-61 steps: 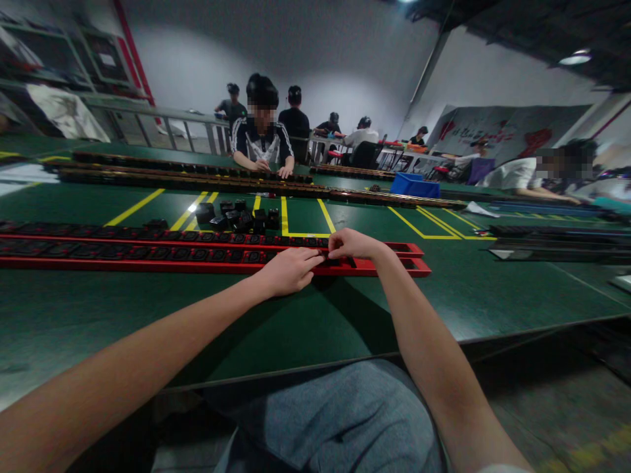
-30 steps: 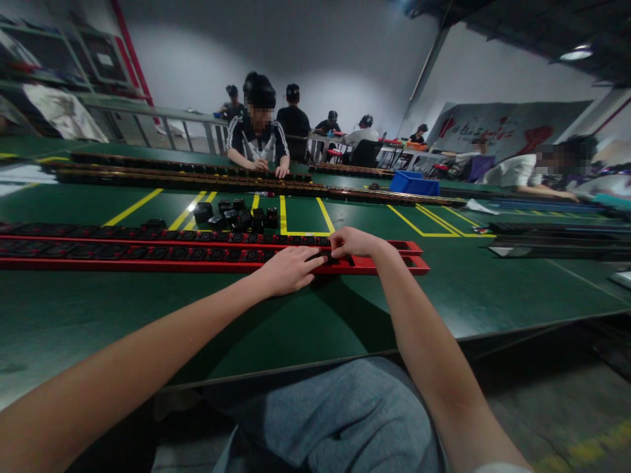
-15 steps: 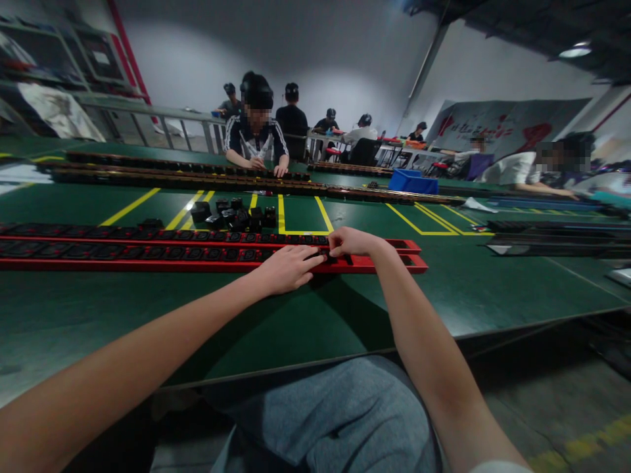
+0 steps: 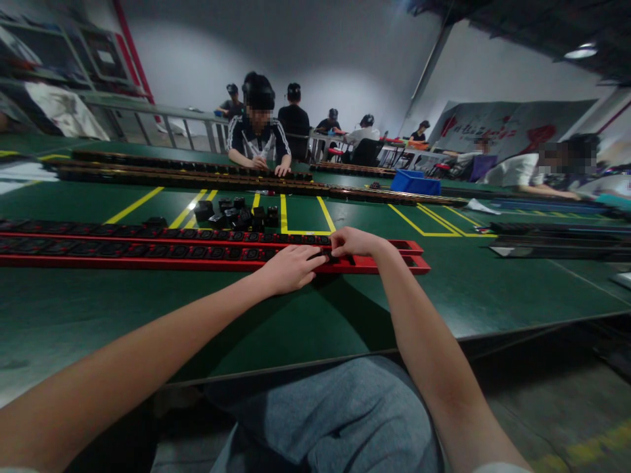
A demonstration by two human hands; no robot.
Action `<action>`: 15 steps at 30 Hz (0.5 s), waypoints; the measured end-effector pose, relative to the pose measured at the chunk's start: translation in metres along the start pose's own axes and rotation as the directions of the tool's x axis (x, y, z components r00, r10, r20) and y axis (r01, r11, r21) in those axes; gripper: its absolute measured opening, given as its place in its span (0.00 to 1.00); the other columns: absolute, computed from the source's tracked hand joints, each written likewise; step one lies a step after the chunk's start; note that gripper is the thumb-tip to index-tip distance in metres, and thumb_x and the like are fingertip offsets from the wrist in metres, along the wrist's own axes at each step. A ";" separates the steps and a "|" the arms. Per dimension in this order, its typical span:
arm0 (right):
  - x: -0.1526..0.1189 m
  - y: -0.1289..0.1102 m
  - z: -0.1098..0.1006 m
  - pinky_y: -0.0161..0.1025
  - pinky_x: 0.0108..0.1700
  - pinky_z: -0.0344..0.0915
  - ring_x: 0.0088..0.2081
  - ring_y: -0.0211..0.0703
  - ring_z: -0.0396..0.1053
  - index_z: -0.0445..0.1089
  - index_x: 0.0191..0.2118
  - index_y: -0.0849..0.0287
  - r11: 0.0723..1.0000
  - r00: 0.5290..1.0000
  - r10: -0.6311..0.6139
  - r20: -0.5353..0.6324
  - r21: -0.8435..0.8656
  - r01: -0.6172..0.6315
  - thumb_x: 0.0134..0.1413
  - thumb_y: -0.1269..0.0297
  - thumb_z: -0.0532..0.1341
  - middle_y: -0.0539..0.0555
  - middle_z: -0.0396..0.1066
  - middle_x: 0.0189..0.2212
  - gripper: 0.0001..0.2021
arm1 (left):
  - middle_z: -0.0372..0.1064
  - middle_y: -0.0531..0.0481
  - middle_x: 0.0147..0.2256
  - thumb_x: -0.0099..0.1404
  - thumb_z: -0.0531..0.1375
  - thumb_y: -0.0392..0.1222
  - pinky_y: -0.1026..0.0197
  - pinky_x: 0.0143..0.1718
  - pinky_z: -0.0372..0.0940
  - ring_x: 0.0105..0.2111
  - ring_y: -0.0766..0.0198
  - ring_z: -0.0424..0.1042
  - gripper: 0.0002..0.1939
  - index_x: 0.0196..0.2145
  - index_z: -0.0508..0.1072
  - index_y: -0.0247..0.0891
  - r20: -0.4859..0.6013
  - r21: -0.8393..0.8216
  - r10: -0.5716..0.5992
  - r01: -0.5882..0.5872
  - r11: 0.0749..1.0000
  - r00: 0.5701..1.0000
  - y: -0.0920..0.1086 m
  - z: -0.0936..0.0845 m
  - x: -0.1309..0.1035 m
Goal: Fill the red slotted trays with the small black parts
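Two long red rails run across the table in front of me, the near one [image 4: 417,266] and the far one [image 4: 408,246]. Black square parts [image 4: 215,253] with round centres fill their slots from the left up to my hands. My left hand [image 4: 292,270] lies on the near rail, palm down, with its fingers stretched out over the black parts. Just right of its fingertips, my right hand [image 4: 357,242] is closed, thumb and fingers together against the rail. Whatever sits in that pinch is hidden. Open slots show in the near rail right of my hands.
Beyond the rails lies a pile of loose black blocks [image 4: 239,215] on the green table [image 4: 276,335]. Farther off are long brown rails [image 4: 192,176], a blue bin [image 4: 417,182] and dark strips [image 4: 557,240]. A co-worker [image 4: 259,131] sits opposite; another person leans in at right.
The whole view has shifted slightly. Both hands keep nearly the same place and pose on the red rails.
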State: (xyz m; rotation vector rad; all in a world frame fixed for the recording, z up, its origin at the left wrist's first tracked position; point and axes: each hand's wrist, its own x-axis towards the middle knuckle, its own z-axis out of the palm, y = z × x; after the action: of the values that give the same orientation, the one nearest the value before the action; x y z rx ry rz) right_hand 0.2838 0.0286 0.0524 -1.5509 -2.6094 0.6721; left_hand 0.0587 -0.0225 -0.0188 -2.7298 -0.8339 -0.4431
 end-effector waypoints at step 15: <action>0.003 0.014 0.002 0.36 0.32 0.60 0.27 0.37 0.66 0.71 0.27 0.60 0.992 0.998 -0.067 -0.022 0.109 0.069 0.44 0.65 0.65 0.49 0.71 0.24 0.05 | 0.62 0.42 0.64 0.70 0.55 0.39 0.47 0.61 0.59 0.62 0.52 0.64 0.25 0.63 0.65 0.40 -0.021 -0.033 0.019 -0.020 0.999 1.000 -0.003 0.002 -0.001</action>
State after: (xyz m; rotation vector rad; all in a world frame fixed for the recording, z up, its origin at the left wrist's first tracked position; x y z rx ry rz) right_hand 0.2939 0.0361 0.0447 -1.4248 -2.5521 0.7771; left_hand 0.0568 -0.0194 -0.0206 -2.7564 -0.8012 -0.4841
